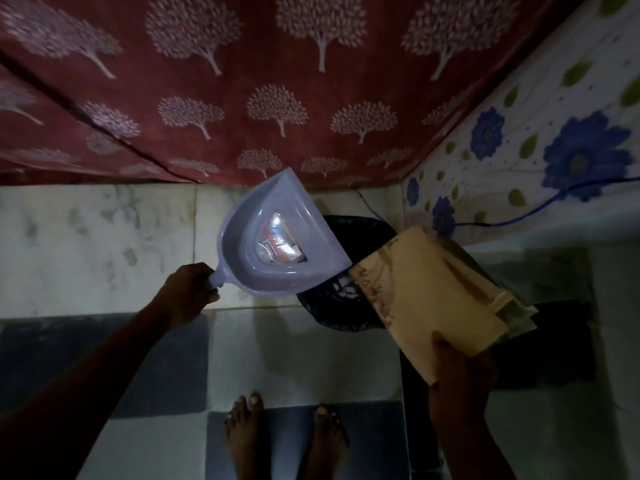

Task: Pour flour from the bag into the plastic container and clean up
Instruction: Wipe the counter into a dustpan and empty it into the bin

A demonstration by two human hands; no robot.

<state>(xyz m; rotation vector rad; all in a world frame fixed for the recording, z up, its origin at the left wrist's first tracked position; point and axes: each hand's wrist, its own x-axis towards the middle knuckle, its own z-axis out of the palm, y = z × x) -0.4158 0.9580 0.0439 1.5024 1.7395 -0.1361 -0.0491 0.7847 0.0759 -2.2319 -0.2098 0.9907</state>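
The left hand (194,296) is closed fully around the handle of the lavender dustpan (249,244), whose long axis runs from that handle at near left to its straight lip at far right, the lip overhanging the left rim of the black-lined bin (332,310). A shiny wrapper (278,242) lies inside the pan. The right hand (453,372) grips the near edge of a cream panel (422,292), probably the bin's lid, tilted over the bin's right side.
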